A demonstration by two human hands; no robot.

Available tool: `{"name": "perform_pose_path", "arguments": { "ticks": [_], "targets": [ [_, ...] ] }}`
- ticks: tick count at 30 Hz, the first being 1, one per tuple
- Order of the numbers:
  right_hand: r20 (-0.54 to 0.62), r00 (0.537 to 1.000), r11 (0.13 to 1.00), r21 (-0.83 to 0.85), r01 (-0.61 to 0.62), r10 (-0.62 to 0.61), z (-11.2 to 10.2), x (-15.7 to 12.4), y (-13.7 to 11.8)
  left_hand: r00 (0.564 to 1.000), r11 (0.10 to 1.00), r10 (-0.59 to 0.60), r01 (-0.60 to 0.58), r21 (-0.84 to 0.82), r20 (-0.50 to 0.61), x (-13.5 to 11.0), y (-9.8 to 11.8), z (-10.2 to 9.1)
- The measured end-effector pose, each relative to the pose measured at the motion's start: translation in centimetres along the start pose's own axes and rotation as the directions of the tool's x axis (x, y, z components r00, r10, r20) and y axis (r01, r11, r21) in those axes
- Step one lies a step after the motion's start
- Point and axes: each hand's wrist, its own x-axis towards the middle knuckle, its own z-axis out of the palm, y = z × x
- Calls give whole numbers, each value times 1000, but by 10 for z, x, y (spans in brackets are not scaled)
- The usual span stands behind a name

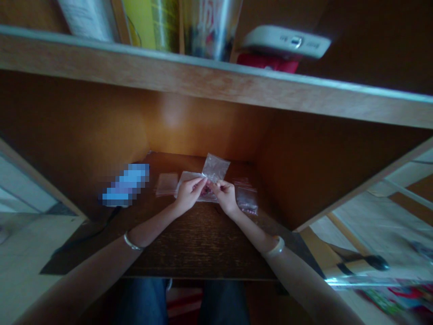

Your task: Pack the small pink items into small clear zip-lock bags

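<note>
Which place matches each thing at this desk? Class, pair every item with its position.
Things:
1. clear plastic bag
2. bag of pink beads
3. thin metal bangle
4. wide pale bangle

Places:
A. on the right forearm
B. on the wooden desk, right of the hands
C. pinched between the left hand and right hand
D. on the left forearm

Pairs: 1-C, 2-B, 3-D, 4-A

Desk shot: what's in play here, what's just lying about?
In play: left hand, right hand, small clear plastic bag pinched between them, bag of small pink pieces, flat clear bag.

Lying about: blurred blue object, black cable, wooden shelf.
</note>
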Motion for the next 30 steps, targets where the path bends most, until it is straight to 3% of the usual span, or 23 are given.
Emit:
{"name": "perform_pose_path", "arguments": {
  "ticks": [10,16,21,25,30],
  "targets": [
    [-46,995,995,60,-81,84,-4,3,-5,997,982,33,-19,190,-71,2,-3,-2],
    [-42,998,997,-62,-45,42,-1,4,-1,980,971,101,-61,230,-171,6,-3,-4],
    [6,1000,975,-220,25,-24,2,5,1,974,948,60,13,319,-217,17,3,-20],
    [137,987,924,-362,124,-79,13,10,1,971,834,-89,194,516,-221,21,20,-45],
    [310,951,801,-566,196,-14,48,15,-7,951,563,-180,310,766,-252,7,36,-75]
  ]
}}
